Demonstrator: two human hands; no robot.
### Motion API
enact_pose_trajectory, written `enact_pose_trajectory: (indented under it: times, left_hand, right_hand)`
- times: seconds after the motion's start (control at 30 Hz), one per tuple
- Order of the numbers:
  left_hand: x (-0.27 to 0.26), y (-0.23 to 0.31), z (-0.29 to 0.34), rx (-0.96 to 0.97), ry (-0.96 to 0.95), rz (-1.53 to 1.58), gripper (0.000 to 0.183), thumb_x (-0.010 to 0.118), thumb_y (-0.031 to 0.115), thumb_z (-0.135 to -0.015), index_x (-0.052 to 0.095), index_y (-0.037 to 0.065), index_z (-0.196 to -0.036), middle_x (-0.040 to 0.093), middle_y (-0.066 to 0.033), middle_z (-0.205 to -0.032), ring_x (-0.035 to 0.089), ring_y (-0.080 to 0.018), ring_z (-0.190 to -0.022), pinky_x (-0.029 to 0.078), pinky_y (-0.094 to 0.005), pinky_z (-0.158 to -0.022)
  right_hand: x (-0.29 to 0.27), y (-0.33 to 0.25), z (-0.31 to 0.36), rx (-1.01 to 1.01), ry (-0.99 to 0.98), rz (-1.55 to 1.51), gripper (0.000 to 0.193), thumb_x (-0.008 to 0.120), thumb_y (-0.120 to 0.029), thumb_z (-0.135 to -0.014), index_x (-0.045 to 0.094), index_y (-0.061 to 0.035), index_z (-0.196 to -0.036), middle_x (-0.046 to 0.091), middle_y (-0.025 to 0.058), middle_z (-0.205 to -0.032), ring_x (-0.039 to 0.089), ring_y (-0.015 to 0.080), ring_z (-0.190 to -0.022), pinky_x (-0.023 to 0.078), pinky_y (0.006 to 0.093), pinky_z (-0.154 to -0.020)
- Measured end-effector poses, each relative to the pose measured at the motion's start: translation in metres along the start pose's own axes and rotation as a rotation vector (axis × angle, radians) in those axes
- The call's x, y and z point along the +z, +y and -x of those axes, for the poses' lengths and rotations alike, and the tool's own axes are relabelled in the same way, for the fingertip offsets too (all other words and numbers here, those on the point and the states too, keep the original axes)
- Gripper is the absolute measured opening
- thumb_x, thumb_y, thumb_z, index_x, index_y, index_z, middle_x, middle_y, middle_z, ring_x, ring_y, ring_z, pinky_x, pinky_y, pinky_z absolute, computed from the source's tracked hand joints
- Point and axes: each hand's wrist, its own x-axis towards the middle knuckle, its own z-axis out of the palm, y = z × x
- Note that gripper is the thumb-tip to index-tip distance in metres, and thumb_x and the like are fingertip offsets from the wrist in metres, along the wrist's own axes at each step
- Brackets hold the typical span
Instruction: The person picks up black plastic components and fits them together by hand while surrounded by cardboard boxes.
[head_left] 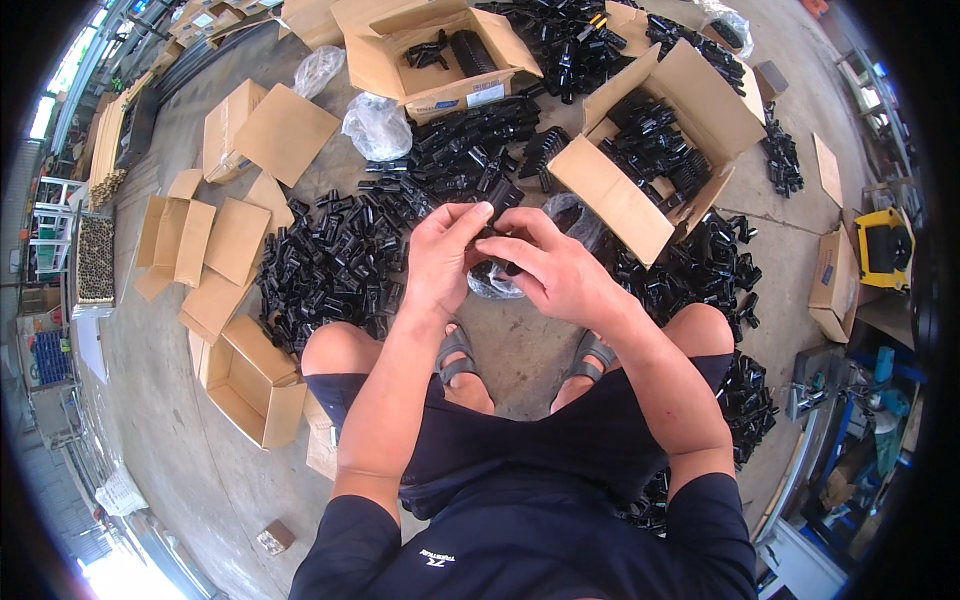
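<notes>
Floor of grey concrete [520, 345] spreads under everything, carrying an open carton [610, 200] ahead and to the right and another carton [430, 107] farther off, nearly straight ahead. Smaller in extent, a left heap of black fittings [325, 265] and a right heap [715, 255] flank the person's legs. Between those heaps, raised off the floor, the left hand [437, 255] and right hand [560, 268] almost meet, fingers bent inward and nearly together around one small black part [507, 196]. It lies right between the fingertips, neither hand clearly nearer; its long axis seems to point away from the body, leaning slightly right, though fingers cover much of it. Left thumb and fingers pinch it; how firmly the right grips, I cannot tell.
</notes>
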Motion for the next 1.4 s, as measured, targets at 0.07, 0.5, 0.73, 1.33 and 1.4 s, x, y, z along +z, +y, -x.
enact_pose_trajectory:
  times: [0.07,0.5,0.73,1.33,1.4]
  left_hand:
    - [-0.003,0.005,0.002,-0.039,-0.054,-0.104,0.017,0.071,0.020,-0.097,0.067,0.005,-0.103,0.071,-0.0037,-0.093,0.068,-0.0112,-0.077,0.057,-0.0263,-0.066]
    - [0.000,0.011,0.028,0.363,-0.438,-0.583,0.046,0.073,-0.003,-0.088,0.063,0.000,-0.133,0.070,-0.0069,-0.119,0.067,-0.0141,-0.103,0.054,-0.0289,-0.092]
    - [0.004,-0.006,0.028,0.489,-0.312,-0.562,0.040,0.077,0.001,-0.087,0.065,-0.001,-0.126,0.074,-0.0107,-0.111,0.072,-0.0147,-0.096,0.058,-0.0301,-0.084]
    - [0.012,-0.009,0.032,0.431,-0.292,-0.462,0.038,0.073,-0.003,-0.092,0.063,-0.004,-0.128,0.070,-0.0079,-0.114,0.068,-0.0124,-0.099,0.057,-0.0272,-0.087]
    - [0.008,-0.010,0.026,0.415,-0.349,-0.444,0.038,0.073,-0.003,-0.092,0.063,-0.004,-0.128,0.070,-0.0080,-0.114,0.068,-0.0123,-0.100,0.056,-0.0273,-0.087]
  right_hand:
    - [-0.001,0.002,0.004,-0.006,-0.012,0.030,0.052,0.076,0.002,-0.077,0.062,-0.0120,-0.126,0.059,0.0120,-0.122,0.066,0.0346,-0.103,0.059,0.0411,-0.083]
    - [-0.017,0.002,0.017,0.344,0.199,-0.668,0.039,0.078,-0.006,-0.090,0.062,0.0038,-0.124,0.064,0.0065,-0.116,0.066,0.0114,-0.101,0.057,0.0259,-0.084]
    - [-0.016,-0.001,0.018,0.390,0.234,-0.791,0.047,0.078,-0.008,-0.090,0.059,0.0042,-0.131,0.066,0.0068,-0.116,0.065,0.0092,-0.095,0.054,0.0230,-0.078]
    - [-0.020,-0.003,0.014,0.488,0.291,-0.834,0.033,0.079,-0.005,-0.090,0.062,0.0037,-0.116,0.068,0.0034,-0.100,0.066,0.0076,-0.090,0.056,0.0231,-0.079]
    - [-0.017,0.002,0.017,0.471,0.288,-0.819,0.034,0.080,-0.006,-0.089,0.062,0.0036,-0.116,0.068,0.0031,-0.099,0.065,0.0068,-0.089,0.056,0.0226,-0.077]
